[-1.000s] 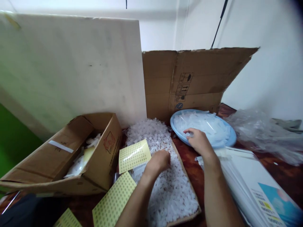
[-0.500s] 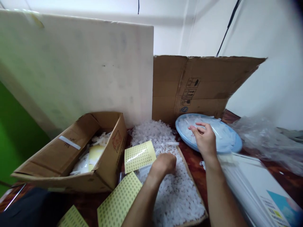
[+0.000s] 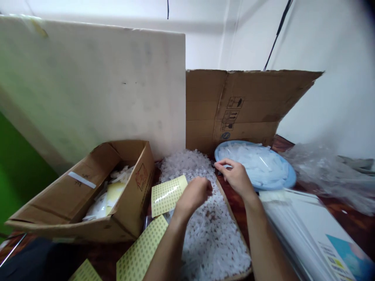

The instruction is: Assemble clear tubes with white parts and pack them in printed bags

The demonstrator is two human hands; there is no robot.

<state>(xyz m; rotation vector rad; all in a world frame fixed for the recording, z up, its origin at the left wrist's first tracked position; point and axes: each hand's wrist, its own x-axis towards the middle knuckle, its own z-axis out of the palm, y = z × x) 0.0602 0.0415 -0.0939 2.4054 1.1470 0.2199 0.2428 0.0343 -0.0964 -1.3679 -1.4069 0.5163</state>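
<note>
My left hand [image 3: 195,194] is curled closed above a shallow cardboard tray [image 3: 238,230] spread with small whitish translucent pieces [image 3: 215,244]. Its fingertips are turned away, so what they hold, if anything, is hidden. My right hand [image 3: 236,176] has thumb and forefinger pinched together just left of the blue basin [image 3: 290,180]; anything between them is too small to name. In the basin lies a heap of clear plastic strips [image 3: 258,164]. Beside my left wrist is a yellow sheet of round dots [image 3: 166,196], with a second dotted sheet [image 3: 143,249] nearer me.
An open cardboard box [image 3: 137,210] with white scraps stands at left. Behind the tray is a mound of translucent pieces [image 3: 187,164]. A white panel [image 3: 117,89] and a cardboard sheet [image 3: 249,105] stand at the back. Plastic film [image 3: 325,168] and stacked white packs [image 3: 310,222] lie right.
My right hand has moved left and down from over the basin, towards my left hand, and its fingers have closed to a pinch. My left hand has lifted slightly. The view has shifted a little.
</note>
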